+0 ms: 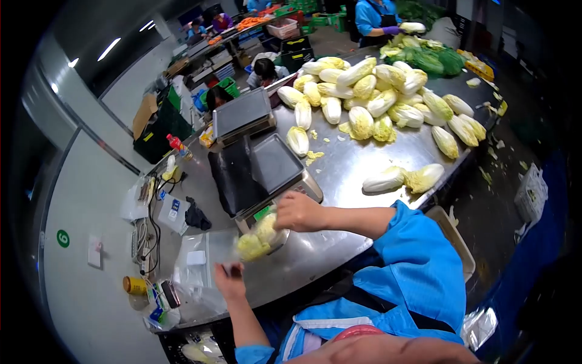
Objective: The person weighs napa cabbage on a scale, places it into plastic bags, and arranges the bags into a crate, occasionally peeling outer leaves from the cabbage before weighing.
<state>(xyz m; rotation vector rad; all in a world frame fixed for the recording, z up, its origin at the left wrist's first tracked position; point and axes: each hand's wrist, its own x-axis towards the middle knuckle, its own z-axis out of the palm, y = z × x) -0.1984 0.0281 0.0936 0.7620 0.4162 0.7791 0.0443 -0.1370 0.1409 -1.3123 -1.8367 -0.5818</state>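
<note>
Between my two hands a pale yellow-green napa cabbage [256, 240] hangs tilted over the near part of the metal table, smeared by motion. A clear film seems to surround it, though I cannot make it out surely. My right hand [301, 212] is closed at its upper end, in front of the scale. Below the cabbage's lower end, my left hand [230, 280] has curled, blurred fingers; what they hold, if anything, does not show. Clear plastic bags [200, 267] lie flat beside my left hand. Just beyond is a scale [276, 164] with a black sheet [233, 176] partly over it.
Many napa cabbages [364, 91] are heaped on the metal table [339, 155], and a pair [403, 179] lies nearer on the right. Another scale [244, 113] stands farther back. Cables [156, 224] and a yellow jar [134, 286] are at left. A co-worker [376, 21] handles a cabbage beyond.
</note>
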